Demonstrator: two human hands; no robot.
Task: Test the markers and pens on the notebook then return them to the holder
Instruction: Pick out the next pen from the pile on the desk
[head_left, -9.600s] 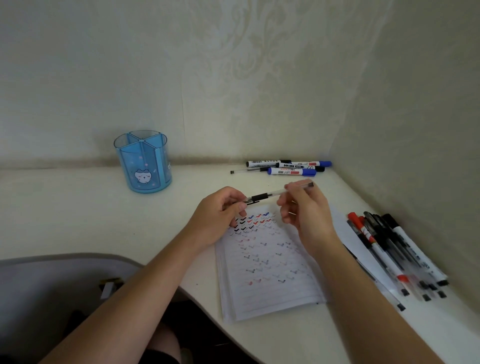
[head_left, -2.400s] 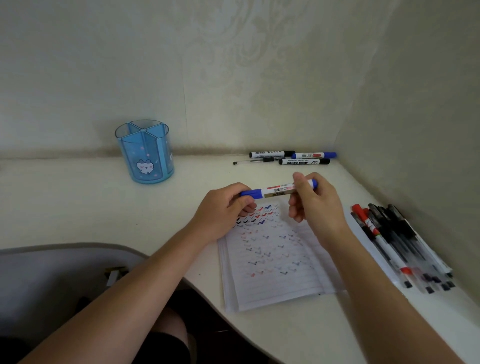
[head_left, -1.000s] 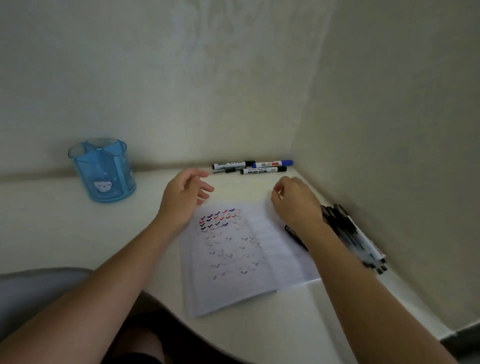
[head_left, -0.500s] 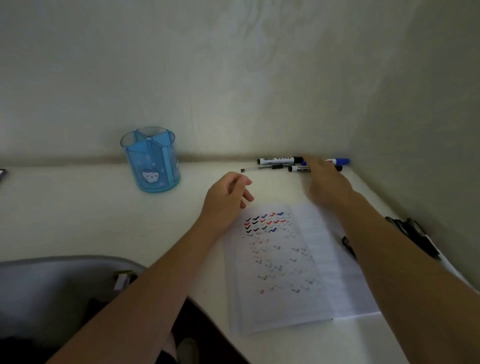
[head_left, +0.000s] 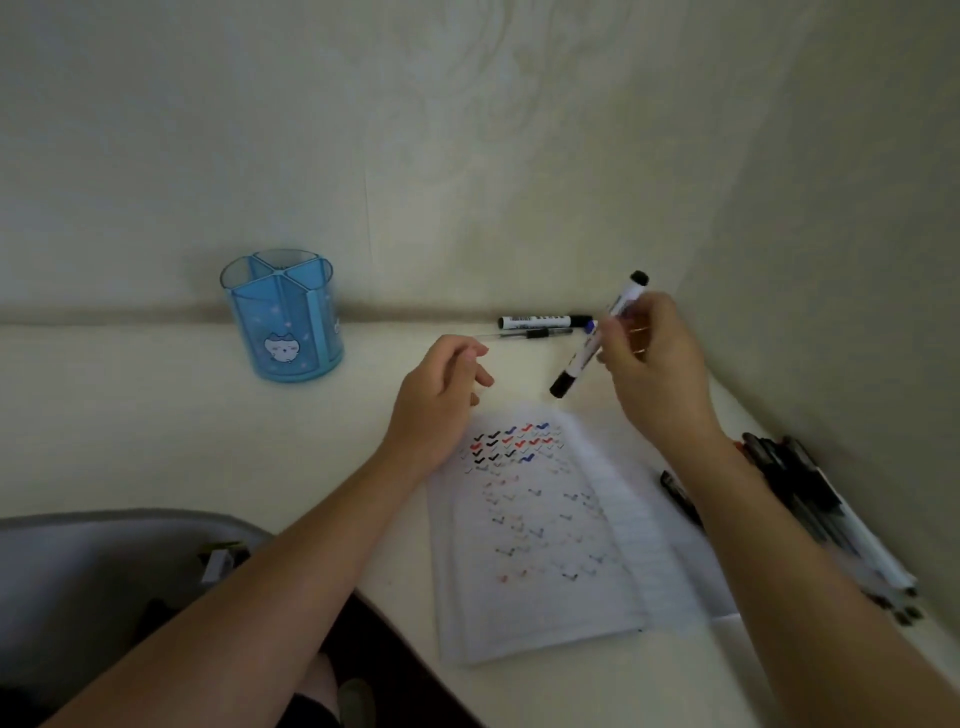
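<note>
My right hand (head_left: 654, 374) grips a white marker with black ends (head_left: 587, 348), held tilted above the desk just beyond the notebook (head_left: 545, 530). The notebook lies open in front of me, its page covered with black, red and blue check marks. Beside its top left corner, my left hand (head_left: 441, 395) hovers with loosely curled fingers and holds nothing. A blue divided pen holder (head_left: 284, 317) with a cat picture stands to the left by the wall; no pens show above its rim.
A black-capped marker (head_left: 545, 320) and a thin pen (head_left: 530, 333) lie by the back wall. Several pens and markers (head_left: 821, 514) are piled along the right wall. A grey chair (head_left: 104, 571) sits at lower left below the curved desk edge.
My right hand reached to the markers at the back wall and has lifted one off the desk toward the notebook. The left hand has stayed put.
</note>
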